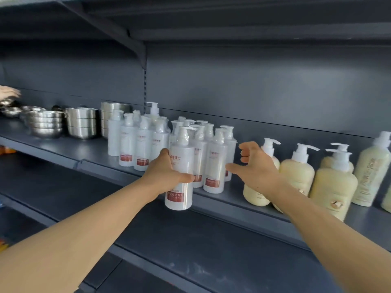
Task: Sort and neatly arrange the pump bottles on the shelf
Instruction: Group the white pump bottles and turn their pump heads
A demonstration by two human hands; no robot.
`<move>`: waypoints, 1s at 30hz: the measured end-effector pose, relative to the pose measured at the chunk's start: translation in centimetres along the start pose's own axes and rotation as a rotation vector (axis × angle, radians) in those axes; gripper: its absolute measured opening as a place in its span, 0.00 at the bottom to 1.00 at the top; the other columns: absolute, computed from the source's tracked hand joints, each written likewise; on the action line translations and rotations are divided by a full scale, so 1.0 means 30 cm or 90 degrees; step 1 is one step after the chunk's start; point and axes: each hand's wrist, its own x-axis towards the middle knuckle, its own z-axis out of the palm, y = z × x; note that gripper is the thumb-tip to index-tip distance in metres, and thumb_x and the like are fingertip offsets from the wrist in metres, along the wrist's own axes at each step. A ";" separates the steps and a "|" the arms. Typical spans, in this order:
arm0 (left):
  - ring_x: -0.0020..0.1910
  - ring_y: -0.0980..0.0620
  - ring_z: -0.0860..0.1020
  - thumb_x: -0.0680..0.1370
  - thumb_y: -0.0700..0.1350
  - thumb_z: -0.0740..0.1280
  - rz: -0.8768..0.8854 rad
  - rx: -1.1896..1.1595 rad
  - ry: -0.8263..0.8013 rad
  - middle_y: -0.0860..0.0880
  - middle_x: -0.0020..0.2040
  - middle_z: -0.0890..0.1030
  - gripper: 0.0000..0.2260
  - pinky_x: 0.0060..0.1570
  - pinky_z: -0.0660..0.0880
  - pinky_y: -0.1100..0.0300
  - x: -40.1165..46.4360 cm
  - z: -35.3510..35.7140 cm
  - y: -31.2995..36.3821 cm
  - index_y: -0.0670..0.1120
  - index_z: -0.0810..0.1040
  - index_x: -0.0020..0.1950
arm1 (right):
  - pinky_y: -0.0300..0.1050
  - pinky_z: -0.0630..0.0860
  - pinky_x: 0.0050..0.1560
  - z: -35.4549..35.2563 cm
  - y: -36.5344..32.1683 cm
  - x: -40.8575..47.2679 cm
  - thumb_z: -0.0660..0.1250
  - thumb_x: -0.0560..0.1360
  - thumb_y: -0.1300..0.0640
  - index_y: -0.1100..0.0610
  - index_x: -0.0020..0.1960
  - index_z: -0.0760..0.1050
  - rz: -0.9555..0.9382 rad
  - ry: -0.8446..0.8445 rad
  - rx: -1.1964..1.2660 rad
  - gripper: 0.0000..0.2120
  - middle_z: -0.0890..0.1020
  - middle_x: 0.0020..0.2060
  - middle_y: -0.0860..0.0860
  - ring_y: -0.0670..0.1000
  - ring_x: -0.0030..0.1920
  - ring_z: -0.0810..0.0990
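Note:
My left hand [164, 173] grips a white pump bottle [181, 157] with a red label, held upright in front of the shelf edge [232, 210], its base below shelf level. Behind it several matching white bottles [214, 163] stand clustered on the dark grey shelf. My right hand [257, 166] hovers open, fingers spread, between the white cluster and several cream-yellow pump bottles [297, 176] standing to the right. That hand partly hides one cream bottle [255, 196].
Stacks of steel bowls [81, 122] fill the shelf's left part, where another person's hand [8, 92] reaches in. An upper shelf [190, 17] hangs overhead. A lower shelf [190, 240] runs beneath my arms.

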 end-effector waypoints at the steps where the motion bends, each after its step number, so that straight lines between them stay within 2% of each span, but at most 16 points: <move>1: 0.56 0.49 0.76 0.66 0.44 0.78 -0.003 0.006 0.006 0.50 0.57 0.77 0.29 0.56 0.75 0.49 0.009 -0.008 -0.008 0.48 0.67 0.62 | 0.38 0.68 0.51 0.015 -0.006 0.017 0.71 0.72 0.54 0.56 0.70 0.63 -0.008 -0.006 0.008 0.30 0.71 0.64 0.52 0.48 0.59 0.72; 6: 0.55 0.50 0.76 0.67 0.45 0.77 -0.015 0.020 0.044 0.51 0.57 0.77 0.28 0.54 0.75 0.53 0.074 -0.050 -0.033 0.49 0.67 0.61 | 0.41 0.70 0.53 0.056 -0.042 0.104 0.71 0.72 0.54 0.55 0.70 0.63 -0.048 0.005 0.028 0.30 0.72 0.63 0.53 0.48 0.56 0.72; 10: 0.55 0.50 0.76 0.67 0.44 0.77 -0.018 0.014 0.076 0.51 0.57 0.77 0.28 0.54 0.75 0.53 0.111 -0.086 -0.046 0.49 0.67 0.62 | 0.34 0.68 0.41 0.074 -0.096 0.170 0.71 0.73 0.56 0.55 0.67 0.66 -0.102 0.037 0.068 0.25 0.74 0.59 0.51 0.47 0.51 0.73; 13: 0.55 0.51 0.76 0.67 0.44 0.77 -0.019 0.015 0.094 0.50 0.57 0.77 0.28 0.53 0.74 0.54 0.132 -0.120 -0.060 0.48 0.67 0.62 | 0.37 0.70 0.43 0.107 -0.139 0.193 0.70 0.73 0.56 0.55 0.66 0.67 -0.129 0.064 0.086 0.23 0.75 0.57 0.51 0.47 0.48 0.73; 16: 0.54 0.51 0.76 0.67 0.44 0.77 -0.017 0.008 0.105 0.51 0.56 0.78 0.27 0.51 0.74 0.56 0.164 -0.168 -0.087 0.48 0.68 0.61 | 0.32 0.69 0.38 0.151 -0.184 0.212 0.70 0.74 0.56 0.55 0.66 0.67 -0.158 0.057 0.090 0.23 0.74 0.57 0.51 0.47 0.48 0.73; 21: 0.51 0.52 0.77 0.68 0.44 0.77 -0.008 0.001 0.116 0.52 0.52 0.77 0.26 0.47 0.74 0.56 0.232 -0.277 -0.151 0.48 0.67 0.59 | 0.35 0.70 0.44 0.256 -0.274 0.245 0.70 0.74 0.55 0.54 0.66 0.67 -0.162 0.038 0.095 0.23 0.74 0.56 0.50 0.46 0.50 0.73; 23: 0.47 0.55 0.76 0.68 0.44 0.77 0.002 -0.007 0.115 0.54 0.50 0.77 0.25 0.42 0.73 0.59 0.265 -0.332 -0.190 0.48 0.67 0.59 | 0.34 0.69 0.42 0.315 -0.310 0.259 0.70 0.74 0.55 0.54 0.66 0.67 -0.159 0.031 0.085 0.23 0.74 0.56 0.49 0.46 0.51 0.73; 25: 0.45 0.57 0.75 0.68 0.45 0.77 0.009 -0.010 0.114 0.55 0.49 0.77 0.25 0.38 0.71 0.62 0.303 -0.396 -0.232 0.49 0.67 0.58 | 0.37 0.69 0.47 0.379 -0.346 0.274 0.70 0.73 0.55 0.55 0.65 0.67 -0.151 0.033 0.072 0.23 0.74 0.56 0.49 0.47 0.52 0.74; 27: 0.46 0.57 0.76 0.67 0.45 0.77 0.016 -0.004 0.109 0.55 0.49 0.77 0.25 0.37 0.71 0.63 0.344 -0.467 -0.275 0.50 0.67 0.58 | 0.39 0.70 0.49 0.444 -0.385 0.289 0.70 0.73 0.55 0.55 0.65 0.68 -0.142 0.035 0.057 0.23 0.74 0.54 0.49 0.47 0.52 0.74; 30: 0.46 0.55 0.77 0.66 0.45 0.78 0.023 0.003 0.105 0.54 0.49 0.77 0.26 0.38 0.72 0.60 0.410 -0.580 -0.331 0.50 0.67 0.58 | 0.36 0.68 0.46 0.535 -0.441 0.313 0.70 0.73 0.54 0.55 0.65 0.67 -0.122 0.045 0.027 0.23 0.74 0.54 0.48 0.47 0.51 0.74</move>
